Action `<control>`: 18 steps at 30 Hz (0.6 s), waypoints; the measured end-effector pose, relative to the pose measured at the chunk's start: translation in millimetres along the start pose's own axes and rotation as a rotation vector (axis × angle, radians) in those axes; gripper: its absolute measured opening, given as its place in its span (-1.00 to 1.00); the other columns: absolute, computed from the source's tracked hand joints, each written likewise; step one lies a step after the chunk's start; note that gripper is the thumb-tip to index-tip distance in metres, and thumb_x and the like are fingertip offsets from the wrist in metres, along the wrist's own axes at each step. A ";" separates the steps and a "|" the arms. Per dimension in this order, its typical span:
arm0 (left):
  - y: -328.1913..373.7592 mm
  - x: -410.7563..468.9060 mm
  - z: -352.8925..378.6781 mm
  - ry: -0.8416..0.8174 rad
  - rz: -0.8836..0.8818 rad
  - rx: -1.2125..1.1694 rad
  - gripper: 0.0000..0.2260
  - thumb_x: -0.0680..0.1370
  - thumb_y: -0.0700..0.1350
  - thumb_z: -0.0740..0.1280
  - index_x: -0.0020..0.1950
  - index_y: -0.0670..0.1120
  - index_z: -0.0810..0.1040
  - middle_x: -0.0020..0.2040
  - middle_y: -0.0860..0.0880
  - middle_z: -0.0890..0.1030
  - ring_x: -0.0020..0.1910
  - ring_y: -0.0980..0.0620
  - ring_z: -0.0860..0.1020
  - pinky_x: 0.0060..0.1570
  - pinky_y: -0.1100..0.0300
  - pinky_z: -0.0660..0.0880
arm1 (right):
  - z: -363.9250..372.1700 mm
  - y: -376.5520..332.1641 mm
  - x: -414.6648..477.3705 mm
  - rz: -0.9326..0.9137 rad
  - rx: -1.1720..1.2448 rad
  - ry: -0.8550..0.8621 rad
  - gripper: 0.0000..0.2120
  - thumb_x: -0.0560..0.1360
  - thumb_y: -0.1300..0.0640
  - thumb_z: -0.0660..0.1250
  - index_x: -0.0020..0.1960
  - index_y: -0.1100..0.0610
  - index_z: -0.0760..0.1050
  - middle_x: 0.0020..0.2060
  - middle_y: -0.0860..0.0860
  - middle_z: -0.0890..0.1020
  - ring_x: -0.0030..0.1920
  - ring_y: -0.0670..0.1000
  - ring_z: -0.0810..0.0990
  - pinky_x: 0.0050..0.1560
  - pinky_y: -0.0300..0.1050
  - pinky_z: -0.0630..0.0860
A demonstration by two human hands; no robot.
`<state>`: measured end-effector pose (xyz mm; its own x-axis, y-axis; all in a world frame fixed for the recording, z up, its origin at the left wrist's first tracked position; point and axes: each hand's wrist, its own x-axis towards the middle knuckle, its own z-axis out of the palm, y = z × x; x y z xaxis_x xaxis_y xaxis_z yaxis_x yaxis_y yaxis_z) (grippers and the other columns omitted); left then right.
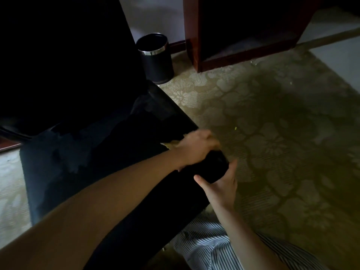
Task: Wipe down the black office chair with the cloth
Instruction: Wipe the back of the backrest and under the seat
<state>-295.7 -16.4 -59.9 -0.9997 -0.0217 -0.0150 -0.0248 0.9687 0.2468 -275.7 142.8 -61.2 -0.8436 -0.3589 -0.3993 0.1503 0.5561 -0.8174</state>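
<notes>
Yellow cloth peeks under left hand, fingers curled over it, blurred, mid armrest, right side of chair | right hand grips armrest's near end | risk: hard rubbing could swivel chair, cloth slips off edge.

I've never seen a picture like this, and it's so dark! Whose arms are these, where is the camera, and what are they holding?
There is no machine here, just a person. The camera sits on their head and looks down, so you see their own two arms reaching out. The big black shape is an office chair. The left hand holds a yellowish cloth against the chair's edge; most of the cloth is hidden under the hand. The right hand grips a black end of the chair, thumb on one side and fingers on the other. On the flowery carpet stands a black bin with a shiny rim, next to reddish wooden furniture. The stripes at the bottom are the person's clothes.
</notes>
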 end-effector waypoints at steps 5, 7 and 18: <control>-0.8 27.5 -7.1 -0.006 -0.399 0.027 -0.73 0.56 -0.17 0.16 0.22 0.01 0.50 0.19 -0.12 0.37 0.19 -0.15 0.32 0.18 0.04 0.31 | -5.2 -2.9 12.3 -0.060 -0.103 -0.077 0.05 0.33 -0.08 0.51 0.55 0.08 -0.11 0.52 0.05 0.08 0.50 0.11 0.04 0.46 0.10 0.09; 13.3 19.2 -0.5 -0.033 -0.243 0.035 -0.71 0.57 -0.16 0.17 0.26 0.02 0.47 0.19 -0.11 0.36 0.16 -0.13 0.33 0.17 0.06 0.30 | -8.2 -7.4 24.4 -0.070 -0.234 -0.165 0.00 0.36 -0.09 0.48 0.55 0.08 -0.09 0.52 0.02 0.06 0.51 0.08 0.03 0.48 0.05 0.01; -39.9 -92.2 4.5 0.288 -0.117 0.065 -0.70 0.53 -0.04 0.15 0.21 -0.01 0.54 -0.02 -0.14 0.52 -0.20 -0.12 0.50 -0.19 0.05 0.50 | 13.1 -54.3 56.9 -0.551 -0.677 -0.355 -0.27 0.53 -0.11 0.24 0.54 -0.12 -0.12 0.54 -0.04 -0.09 0.52 0.07 -0.13 0.46 0.11 -0.09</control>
<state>-202.4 -52.0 -72.7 -0.9519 -0.1938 0.2375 -0.1481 0.9691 0.1973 -325.1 82.4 -45.0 -0.4834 -0.8467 -0.2223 -0.6487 0.5170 -0.5586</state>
